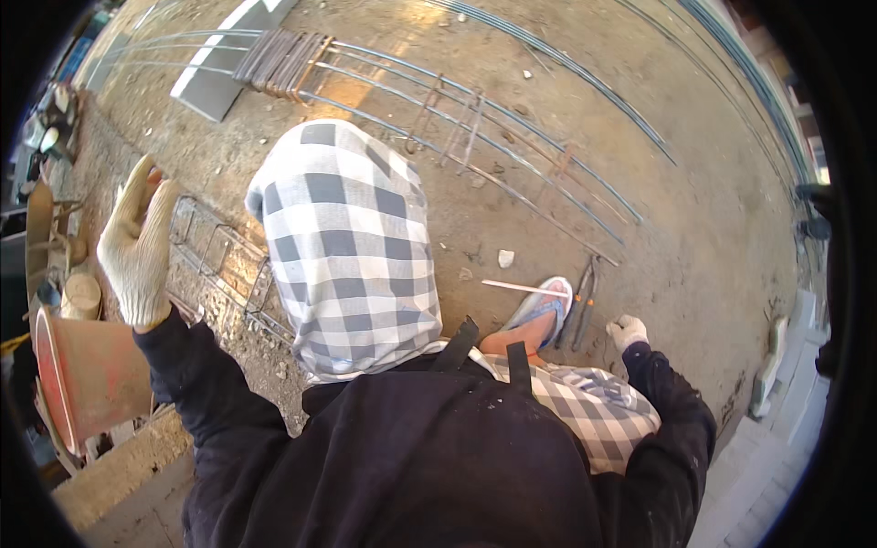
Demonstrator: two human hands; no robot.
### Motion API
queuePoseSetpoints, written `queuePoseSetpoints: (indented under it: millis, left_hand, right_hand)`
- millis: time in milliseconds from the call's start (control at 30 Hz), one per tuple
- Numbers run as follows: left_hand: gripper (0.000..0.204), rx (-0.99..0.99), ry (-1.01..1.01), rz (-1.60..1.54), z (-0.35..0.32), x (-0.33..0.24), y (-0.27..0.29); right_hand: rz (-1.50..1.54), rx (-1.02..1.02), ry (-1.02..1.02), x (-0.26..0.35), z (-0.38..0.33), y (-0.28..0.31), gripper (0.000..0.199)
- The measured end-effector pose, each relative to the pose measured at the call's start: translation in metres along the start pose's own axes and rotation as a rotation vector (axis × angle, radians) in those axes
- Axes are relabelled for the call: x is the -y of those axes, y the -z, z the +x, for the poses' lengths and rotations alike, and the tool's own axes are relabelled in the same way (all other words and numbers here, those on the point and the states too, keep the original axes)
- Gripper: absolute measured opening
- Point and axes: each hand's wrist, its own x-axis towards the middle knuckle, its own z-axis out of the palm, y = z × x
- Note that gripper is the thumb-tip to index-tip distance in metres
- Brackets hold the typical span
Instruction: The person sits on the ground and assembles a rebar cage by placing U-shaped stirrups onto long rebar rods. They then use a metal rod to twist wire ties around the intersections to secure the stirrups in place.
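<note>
My left hand [139, 247], in a cream knit glove, is raised on the left with its fingers apart and nothing in it. Below and beside it lies a small cage of bent steel wire [219, 251] on the dirt. My right hand [628, 332], also gloved, is low over the ground at the right with its fingers curled closed. Whatever it may hold is too small to make out. Just left of it lies a pair of long-handled pincers [582, 306] with orange marks, beside my sandalled foot [539, 315].
Ahead, long steel bars [521, 155] carry several loose stirrups and a tight stack of stirrups [281, 62], propped on a pale block [210, 87]. More bars [585, 78] lie beyond. A worn reddish bucket [96, 379] stands at the left, pale blocks [776, 429] at the right.
</note>
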Motion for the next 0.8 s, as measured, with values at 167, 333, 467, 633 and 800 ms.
queuePoseSetpoints:
  millis: [167, 333, 467, 633, 800]
  left_hand:
    - [0.035, -0.148, 0.083, -0.188, -0.036, -0.033, -0.004]
    - [0.034, 0.127, -0.078, -0.585, -0.056, -0.109, -0.068]
    - [0.041, 0.795, -0.100, -0.872, -0.084, -0.175, -0.168]
    - [0.080, 1.138, -0.230, -1.009, -0.131, -0.233, -0.238]
    - [0.024, 1.236, 0.180, -1.377, -0.158, -0.255, -0.237]
  right_hand:
    - [0.481, 0.091, 0.024, 0.028, -0.004, 0.089, 0.014]
    - [0.739, -0.144, 0.251, 0.097, -0.063, 0.221, 0.019]
    - [0.766, -0.397, 0.358, 0.153, -0.106, 0.273, 0.023]
    - [0.854, -0.424, 0.559, 0.188, -0.128, 0.282, 0.024]
    - [0.773, -0.439, 0.750, 0.238, -0.129, 0.243, 0.038]
